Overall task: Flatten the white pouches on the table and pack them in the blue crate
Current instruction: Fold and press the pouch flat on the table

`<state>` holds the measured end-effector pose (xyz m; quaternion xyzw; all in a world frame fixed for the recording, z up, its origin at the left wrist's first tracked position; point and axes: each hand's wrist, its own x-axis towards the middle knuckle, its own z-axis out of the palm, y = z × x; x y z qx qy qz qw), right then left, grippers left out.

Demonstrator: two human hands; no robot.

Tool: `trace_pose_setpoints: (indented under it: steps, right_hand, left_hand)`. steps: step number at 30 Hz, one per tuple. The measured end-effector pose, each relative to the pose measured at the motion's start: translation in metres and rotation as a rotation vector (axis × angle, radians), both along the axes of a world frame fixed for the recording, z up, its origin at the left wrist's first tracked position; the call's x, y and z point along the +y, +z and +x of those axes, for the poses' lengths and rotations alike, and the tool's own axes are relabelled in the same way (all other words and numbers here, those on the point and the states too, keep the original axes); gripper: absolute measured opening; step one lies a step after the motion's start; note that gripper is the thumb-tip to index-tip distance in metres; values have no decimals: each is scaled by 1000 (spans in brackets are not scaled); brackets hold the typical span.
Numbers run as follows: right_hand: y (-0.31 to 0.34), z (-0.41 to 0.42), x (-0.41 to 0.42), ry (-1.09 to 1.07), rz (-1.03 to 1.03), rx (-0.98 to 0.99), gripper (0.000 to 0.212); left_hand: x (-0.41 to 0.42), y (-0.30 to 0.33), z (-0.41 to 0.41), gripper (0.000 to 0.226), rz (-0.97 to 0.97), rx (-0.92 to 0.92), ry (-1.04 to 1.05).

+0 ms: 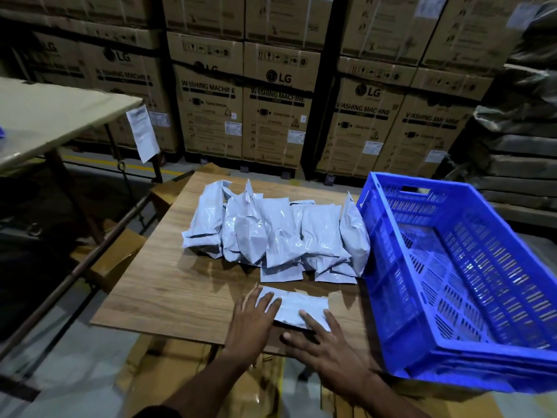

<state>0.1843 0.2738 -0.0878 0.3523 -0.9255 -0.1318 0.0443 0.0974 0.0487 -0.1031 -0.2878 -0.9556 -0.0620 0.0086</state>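
Observation:
One white pouch (297,307) lies flat on the wooden table (168,285) near its front edge. My left hand (251,324) presses on the pouch's left end with straight fingers. On its right end my right hand (328,342) lies with fingers spread flat. Behind them a heap of several white pouches (277,227) stands and leans across the table's middle. The blue crate (470,285) sits at the table's right side, tilted, with nothing visible inside it.
A pale table (51,116) stands at the left with a paper sheet (142,132) hanging from its corner. Stacked cardboard washing machine boxes (271,116) form a wall behind. Cardboard boxes (114,257) sit under and beside the wooden table.

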Motion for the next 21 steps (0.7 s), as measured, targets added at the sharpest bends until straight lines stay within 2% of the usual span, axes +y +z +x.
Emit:
trace_pose_setpoints:
  steps: [2,4,7,9,10,12,14,15,18,21]
  right_hand:
    - [2,-4,4,90,-32,142,39]
    - [12,-13,2,65,-44,128,27]
    - [26,-26,-5,1,-224,59,19]
    - [38,-30,-10,-102,-382,45,16]
    - [43,-31,-12,-174,-480,37,20]
    - [50,-30,-12,-290,-818,-42,28]
    - [53,-30,-10,-413,-1162,-182,38]
    - [54,-32,-8,-473,-1237,-273,40]
    - [49,-39,4,-580,-1153,-395,42]
    - [40,-42,7,-528,-896,-180,44]
  left_hand:
    - [-3,-2,-1,69,18,37,-29]
    - [-5,-3,-1,59,44,96,-48]
    - [-3,2,2,53,81,143,15]
    - [-3,8,5,59,163,188,98]
    - [-4,11,8,63,210,214,125]
    - [-8,15,13,65,274,263,116]
    - [-10,12,13,64,281,273,60]
    - [-11,10,12,64,260,258,35]
    - [-8,-5,10,62,103,126,-9]
    - [-4,-20,14,55,18,-7,18]
